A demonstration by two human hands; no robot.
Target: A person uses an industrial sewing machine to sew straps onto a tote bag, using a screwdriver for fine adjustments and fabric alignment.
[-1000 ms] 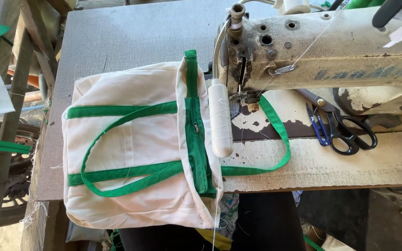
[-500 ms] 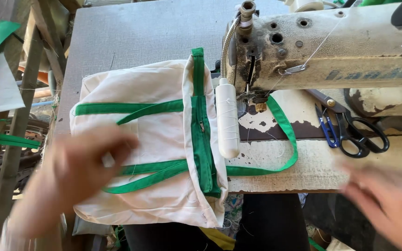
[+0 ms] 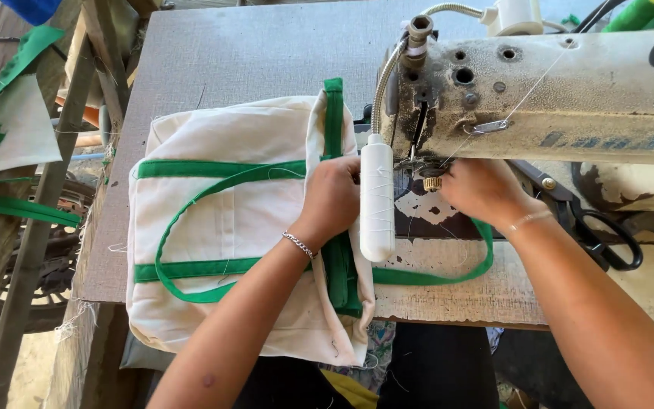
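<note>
A cream canvas bag (image 3: 221, 227) with green straps (image 3: 191, 265) lies on the grey sewing table (image 3: 251, 53), its green-trimmed edge (image 3: 333, 121) beside the needle. My left hand (image 3: 332, 198) presses down on that edge, fingers curled over the fabric. My right hand (image 3: 481, 189) rests on the bed under the head of the worn sewing machine (image 3: 539, 98), fingers at the fabric by the presser foot. A white cylinder lamp (image 3: 377, 198) hangs between my two hands. A green strap loop (image 3: 448, 274) trails past my right wrist.
Black-handled scissors (image 3: 599, 235) lie on the machine bed to the right. Green strap lengths and a cream cloth piece (image 3: 9, 144) hang over a wooden frame (image 3: 47, 197) at the left. The table's front wooden edge (image 3: 448, 303) is worn.
Both hands came up from the lower edge of view and settled on the bag's edge by the needle. The camera view shifted slightly.
</note>
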